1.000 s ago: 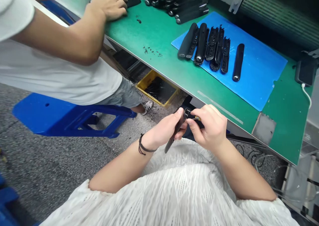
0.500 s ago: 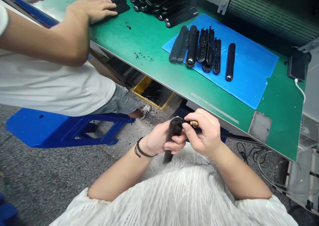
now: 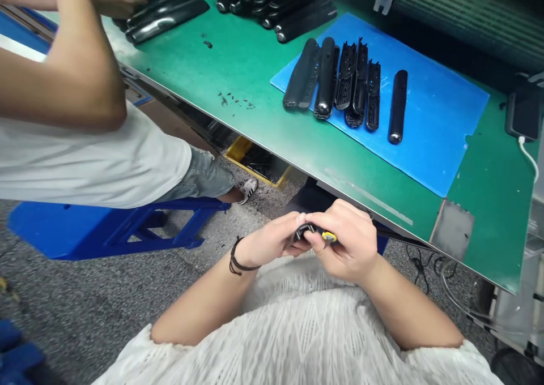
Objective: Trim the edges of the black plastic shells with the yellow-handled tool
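Observation:
Close to my body, my left hand point(image 3: 278, 239) is closed around a black plastic shell point(image 3: 302, 230). Its curved end faces up toward me, and fingers hide most of its length. Pressed against that end, my right hand point(image 3: 351, 240) has its thumb and fingers closed on a small tool with a yellow part point(image 3: 329, 236). The palm covers the rest of the tool, so its exact kind cannot be made out. On the bench ahead, several similar black shells point(image 3: 325, 79) lie side by side on a blue sheet point(image 3: 433, 147), with a single shell point(image 3: 398, 107) apart on the right.
A co-worker's arm point(image 3: 93, 62) reaches over black shells point(image 3: 170, 17) at the left. More shells point(image 3: 272, 5) are piled at the back of the green bench point(image 3: 263, 113). Dark scraps, a charging phone point(image 3: 523, 116), a grey plate point(image 3: 453, 229), a yellow bin point(image 3: 272, 181) and a blue stool point(image 3: 85, 232) are around.
The shell in my left hand has tipped so its end faces me. My right hand has moved in against it with the tool. The co-worker's hands have lifted and shifted left.

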A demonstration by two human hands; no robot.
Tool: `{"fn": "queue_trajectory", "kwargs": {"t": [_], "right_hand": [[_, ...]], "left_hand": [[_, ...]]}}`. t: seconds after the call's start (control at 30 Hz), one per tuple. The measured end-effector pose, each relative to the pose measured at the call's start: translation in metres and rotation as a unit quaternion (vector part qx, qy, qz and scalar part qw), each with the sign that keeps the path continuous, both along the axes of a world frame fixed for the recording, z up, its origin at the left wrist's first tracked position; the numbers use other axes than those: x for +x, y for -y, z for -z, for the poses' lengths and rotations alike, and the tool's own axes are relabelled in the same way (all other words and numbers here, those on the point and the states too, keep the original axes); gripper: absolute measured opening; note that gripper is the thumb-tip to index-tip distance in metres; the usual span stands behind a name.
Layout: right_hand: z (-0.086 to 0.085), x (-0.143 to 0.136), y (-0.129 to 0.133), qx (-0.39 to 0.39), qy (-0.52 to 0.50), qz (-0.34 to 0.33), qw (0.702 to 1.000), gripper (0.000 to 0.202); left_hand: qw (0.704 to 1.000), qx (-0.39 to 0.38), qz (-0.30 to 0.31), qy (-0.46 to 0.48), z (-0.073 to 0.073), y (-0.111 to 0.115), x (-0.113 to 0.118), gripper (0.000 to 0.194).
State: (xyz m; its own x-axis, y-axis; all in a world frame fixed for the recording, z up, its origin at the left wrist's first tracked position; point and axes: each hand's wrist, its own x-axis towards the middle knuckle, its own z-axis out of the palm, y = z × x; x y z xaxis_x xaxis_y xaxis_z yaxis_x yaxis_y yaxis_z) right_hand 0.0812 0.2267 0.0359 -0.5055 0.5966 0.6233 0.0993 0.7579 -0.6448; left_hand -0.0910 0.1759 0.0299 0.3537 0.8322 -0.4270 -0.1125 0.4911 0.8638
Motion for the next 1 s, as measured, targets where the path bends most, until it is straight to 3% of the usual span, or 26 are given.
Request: {"fn": "queue_trajectory", "kwargs": {"t": [0.1,0.2,0.27,0.37,0.43,0.53,0.8,1.0], "right_hand": [[0.000,0.000,-0.005,0.007,0.004,0.004,1.000,0.019],[-0.006,0.006,-0.012,0.001,0.031,-0.003,1.000,0.029],[-0.013,0.012,-0.018,-0.006,0.070,-0.017,0.997,0.034],[-0.024,0.020,-0.025,0.005,0.149,-0.009,0.989,0.038],[-0.028,0.020,-0.027,0.026,0.197,0.021,0.980,0.049],[-0.030,0.017,-0.026,0.046,0.240,0.049,0.968,0.062],[-0.028,0.013,-0.026,0.123,0.266,0.078,0.953,0.059],[-0.019,0.014,-0.026,0.230,0.240,0.117,0.936,0.050]], "left_hand": [[0.997,0.053,0.048,0.018,0.002,-0.006,-0.006,0.069],[0.982,0.147,0.026,-0.115,-0.003,-0.010,-0.013,0.064],[0.941,0.217,0.003,-0.259,-0.011,-0.011,-0.018,0.059],[0.854,0.273,-0.021,-0.442,-0.022,-0.012,-0.023,0.055],[0.811,0.287,-0.028,-0.509,-0.027,-0.012,-0.023,0.054],[0.778,0.300,-0.033,-0.551,-0.030,-0.012,-0.019,0.055],[0.767,0.296,-0.057,-0.567,-0.031,-0.011,-0.011,0.055],[0.804,0.248,-0.066,-0.536,-0.031,-0.011,-0.005,0.054]]}}
